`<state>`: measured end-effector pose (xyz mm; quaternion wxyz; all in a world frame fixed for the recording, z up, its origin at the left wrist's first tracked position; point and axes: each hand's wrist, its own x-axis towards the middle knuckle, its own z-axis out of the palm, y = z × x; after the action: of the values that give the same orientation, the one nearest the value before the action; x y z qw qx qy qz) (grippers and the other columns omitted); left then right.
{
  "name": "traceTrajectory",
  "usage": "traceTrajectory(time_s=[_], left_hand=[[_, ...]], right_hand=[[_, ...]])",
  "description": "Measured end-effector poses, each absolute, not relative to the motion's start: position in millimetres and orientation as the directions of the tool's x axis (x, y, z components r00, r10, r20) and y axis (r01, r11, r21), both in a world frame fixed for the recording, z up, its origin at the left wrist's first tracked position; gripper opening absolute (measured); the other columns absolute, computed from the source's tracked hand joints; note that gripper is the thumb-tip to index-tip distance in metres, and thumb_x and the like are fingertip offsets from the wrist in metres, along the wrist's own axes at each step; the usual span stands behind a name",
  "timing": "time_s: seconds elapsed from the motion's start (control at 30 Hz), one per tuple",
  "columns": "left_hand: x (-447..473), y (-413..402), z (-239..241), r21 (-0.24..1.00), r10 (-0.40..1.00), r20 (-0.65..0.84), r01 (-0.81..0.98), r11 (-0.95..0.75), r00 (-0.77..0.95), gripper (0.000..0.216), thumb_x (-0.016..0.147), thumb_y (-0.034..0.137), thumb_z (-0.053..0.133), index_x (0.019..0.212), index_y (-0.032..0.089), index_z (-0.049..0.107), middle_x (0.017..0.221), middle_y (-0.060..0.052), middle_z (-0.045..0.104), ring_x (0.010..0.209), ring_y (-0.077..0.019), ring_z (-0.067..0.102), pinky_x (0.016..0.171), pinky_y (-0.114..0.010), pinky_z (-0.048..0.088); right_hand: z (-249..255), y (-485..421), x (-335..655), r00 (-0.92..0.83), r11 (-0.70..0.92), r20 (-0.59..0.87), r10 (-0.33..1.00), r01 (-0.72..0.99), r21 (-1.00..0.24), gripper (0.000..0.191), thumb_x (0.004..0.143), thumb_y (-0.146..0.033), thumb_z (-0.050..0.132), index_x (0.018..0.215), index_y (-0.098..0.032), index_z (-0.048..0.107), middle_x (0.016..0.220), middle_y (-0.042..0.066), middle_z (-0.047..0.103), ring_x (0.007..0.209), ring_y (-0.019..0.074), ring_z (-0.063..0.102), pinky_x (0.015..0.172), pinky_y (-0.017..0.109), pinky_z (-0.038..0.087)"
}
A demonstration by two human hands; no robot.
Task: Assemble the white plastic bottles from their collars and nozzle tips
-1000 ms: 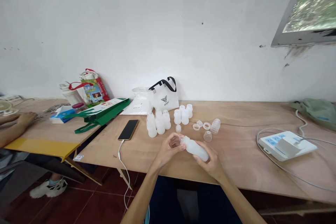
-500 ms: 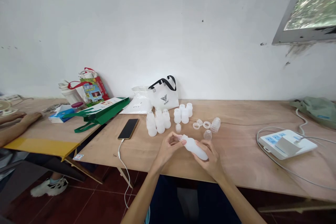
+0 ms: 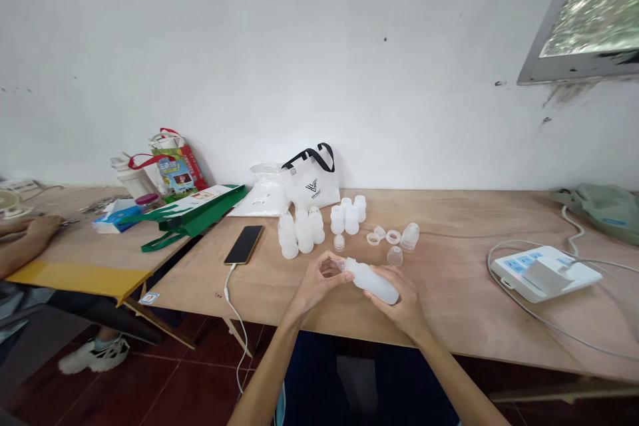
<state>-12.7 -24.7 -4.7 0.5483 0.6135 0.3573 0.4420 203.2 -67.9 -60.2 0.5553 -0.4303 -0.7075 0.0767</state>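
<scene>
A white translucent baby bottle [image 3: 375, 285] lies tilted between my hands above the table's front edge, its base toward the lower right. My right hand [image 3: 403, 303] is wrapped round the body. At the neck, my left hand [image 3: 322, 279] pinches a clear top piece, which its fingers partly cover. Just beyond my hands stand a small clear cap [image 3: 339, 242], a clear dome cover [image 3: 395, 255] and a stack of clear covers [image 3: 410, 237]. White rings [image 3: 393, 237] lie near them.
Several capped bottles [image 3: 303, 231] and several uncapped bottles [image 3: 351, 216] stand farther back, before a white bag [image 3: 314, 183]. To the left lies a phone [image 3: 243, 244] on a cable; at right, a white power strip [image 3: 546, 274] with cords. A co-worker's arm [image 3: 24, 246] rests on the left table.
The bottle has turned slightly in my hands and its base has shifted a little right. The co-worker's hand at the far left has drawn back leftward.
</scene>
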Motion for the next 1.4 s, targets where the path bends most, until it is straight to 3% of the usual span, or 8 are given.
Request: traceTrajectory(time_s=[0.17, 0.4, 0.63, 0.77, 0.93, 1.2, 1.3, 1.4], left_hand=[[-10.9, -27.1, -3.7, 0.987, 0.92, 0.158, -0.03, -0.157, 0.36, 0.038, 0.071, 0.041, 0.089, 0.094, 0.021, 0.068, 0.104, -0.008, 0.076, 0.104, -0.0255, 0.07, 0.09, -0.037, 0.056], [-9.4, -24.5, -8.5, 0.976, 0.908, 0.186, 0.034, -0.213, 0.375, 0.042, 0.073, 0.041, 0.088, 0.109, 0.023, 0.075, 0.114, -0.009, 0.075, 0.107, -0.026, 0.068, 0.087, -0.034, 0.057], [-12.9, -25.5, -5.8, 0.99, 0.951, 0.11, 0.049, -0.13, 0.29, 0.042, 0.07, 0.045, 0.089, 0.101, 0.02, 0.078, 0.096, -0.007, 0.078, 0.088, -0.0233, 0.072, 0.079, -0.034, 0.06], [-10.8, -20.8, -10.8, 1.0, 0.965, 0.0, 0.027, -0.008, 0.261, 0.047, 0.066, 0.051, 0.09, 0.096, 0.016, 0.078, 0.086, -0.006, 0.077, 0.066, -0.0173, 0.069, 0.066, -0.031, 0.06], [-11.5, -13.4, -18.1, 0.996, 0.935, -0.085, 0.034, 0.078, 0.344, 0.05, 0.07, 0.061, 0.084, 0.084, 0.013, 0.079, 0.074, -0.006, 0.073, 0.06, -0.0149, 0.064, 0.058, -0.029, 0.058], [-21.0, -22.2, -5.2, 0.991, 0.829, 0.135, -0.08, -0.109, 0.543, 0.066, 0.071, 0.03, 0.092, 0.132, 0.028, 0.068, 0.134, -0.009, 0.068, 0.122, -0.0265, 0.062, 0.107, -0.041, 0.049], [-18.6, -24.6, -3.5, 0.98, 0.825, 0.196, -0.128, -0.15, 0.53, 0.089, 0.069, 0.028, 0.093, 0.147, 0.035, 0.051, 0.146, -0.008, 0.057, 0.125, -0.0264, 0.06, 0.108, -0.043, 0.048], [-13.5, -23.6, -8.6, 0.983, 0.875, 0.181, -0.1, -0.153, 0.448, 0.075, 0.075, 0.04, 0.088, 0.141, 0.03, 0.054, 0.13, -0.009, 0.061, 0.113, -0.0243, 0.063, 0.099, -0.041, 0.052]], right_hand=[[-53.3, -69.7, 207.0, 0.03, 0.497, 0.54, 0.841, 0.349, -0.795, 0.037, 0.087, -0.048, 0.073, 0.114, -0.024, 0.073, 0.111, 0.009, 0.078, 0.097, 0.0294, 0.074, 0.079, 0.04, 0.062], [-54.5, -64.7, 211.7, -0.035, 0.273, 0.271, 0.962, 0.133, -0.953, 0.039, 0.094, -0.056, 0.059, 0.104, -0.021, 0.072, 0.066, 0.0, 0.068, 0.043, 0.0143, 0.056, 0.04, 0.025, 0.042], [-48.1, -68.1, 203.2, -0.018, 0.542, 0.566, 0.824, 0.313, -0.78, 0.03, 0.09, -0.043, 0.071, 0.113, -0.025, 0.069, 0.112, 0.007, 0.073, 0.099, 0.0248, 0.07, 0.084, 0.037, 0.059], [-55.5, -68.4, 201.5, -0.049, 0.669, 0.724, 0.688, 0.428, -0.607, 0.024, 0.093, -0.032, 0.069, 0.116, -0.026, 0.068, 0.116, 0.009, 0.069, 0.107, 0.0251, 0.068, 0.092, 0.042, 0.058], [-63.8, -67.0, 199.0, -0.131, 0.763, 0.854, 0.504, 0.532, -0.368, 0.023, 0.095, -0.015, 0.062, 0.112, -0.029, 0.07, 0.114, 0.008, 0.069, 0.105, 0.0242, 0.069, 0.087, 0.041, 0.06], [-61.3, -70.2, 205.0, 0.008, 0.561, 0.613, 0.79, 0.393, -0.728, 0.023, 0.094, -0.038, 0.066, 0.114, -0.026, 0.065, 0.107, 0.006, 0.075, 0.093, 0.0236, 0.072, 0.076, 0.032, 0.059], [-59.2, -70.8, 205.3, 0.045, 0.531, 0.583, 0.811, 0.359, -0.768, 0.024, 0.095, -0.041, 0.066, 0.112, -0.025, 0.067, 0.108, 0.006, 0.075, 0.094, 0.0242, 0.073, 0.077, 0.033, 0.059], [-57.9, -71.1, 203.5, 0.034, 0.527, 0.572, 0.82, 0.348, -0.776, 0.025, 0.093, -0.043, 0.068, 0.11, -0.025, 0.068, 0.107, 0.006, 0.076, 0.093, 0.0246, 0.073, 0.077, 0.033, 0.059]])
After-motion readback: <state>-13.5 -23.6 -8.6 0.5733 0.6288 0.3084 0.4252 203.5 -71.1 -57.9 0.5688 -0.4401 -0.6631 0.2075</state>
